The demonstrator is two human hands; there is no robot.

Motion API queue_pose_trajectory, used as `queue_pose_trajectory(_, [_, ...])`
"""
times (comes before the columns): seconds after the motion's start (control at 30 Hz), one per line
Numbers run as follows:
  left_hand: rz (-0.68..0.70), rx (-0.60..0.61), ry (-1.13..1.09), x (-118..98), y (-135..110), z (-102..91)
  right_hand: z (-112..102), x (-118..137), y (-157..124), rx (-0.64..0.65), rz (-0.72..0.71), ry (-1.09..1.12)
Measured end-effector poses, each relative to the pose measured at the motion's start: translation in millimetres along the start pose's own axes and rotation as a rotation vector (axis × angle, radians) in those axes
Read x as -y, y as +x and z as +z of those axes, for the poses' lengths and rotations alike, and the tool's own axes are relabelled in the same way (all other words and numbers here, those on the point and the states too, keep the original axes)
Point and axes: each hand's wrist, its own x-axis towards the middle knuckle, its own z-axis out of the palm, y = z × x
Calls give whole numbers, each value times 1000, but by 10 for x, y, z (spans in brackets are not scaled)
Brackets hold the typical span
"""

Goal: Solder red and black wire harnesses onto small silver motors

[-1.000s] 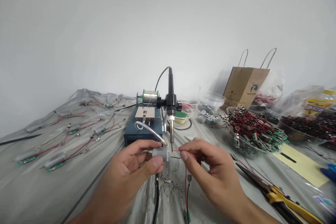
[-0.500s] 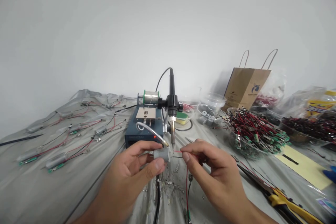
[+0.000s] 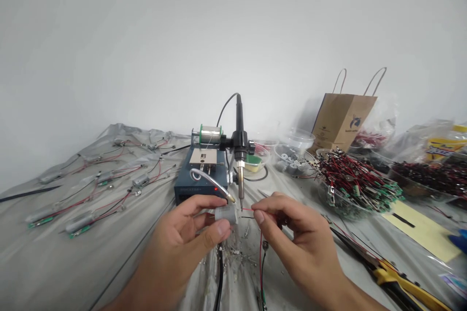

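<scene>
Between thumb and fingers, my left hand [image 3: 186,243] grips a small grey cylindrical motor [image 3: 226,213] lying sideways. My right hand [image 3: 292,233] pinches a red wire [image 3: 247,209] and a dark wire whose ends reach toward the motor's right end. Above that gap hangs a soldering iron [image 3: 241,180] in a stand, its tip pointing down close to the wire ends. A curved metal solder guide tube [image 3: 215,185] ends just over the motor. Whether the wire touches the motor terminal I cannot make out.
Behind my hands stands a blue solder station [image 3: 182,180] with a solder spool [image 3: 210,134]. Several wired motors [image 3: 78,222] lie on the left. At right are a bowl of wired green parts [image 3: 359,189], yellow-handled cutters [image 3: 390,277] and a paper bag [image 3: 343,121].
The motor in my left hand has shifted very slightly to the right, closer to the iron's tip. My right hand keeps its pinch on the wires, almost still.
</scene>
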Motion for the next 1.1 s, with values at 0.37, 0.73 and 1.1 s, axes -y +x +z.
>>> queue_pose_trajectory(0.37, [-13,-7,-23,15,-7,8,11,11,0,-1,-8,14])
queue_pose_trajectory(0.73, [-18,-16,-26,11,4,16,1,30,-8,-10,-8,0])
queue_pose_trajectory(1.1, [-9,4,-44,-25,-24,40,8,40,7,-18,-36,-3])
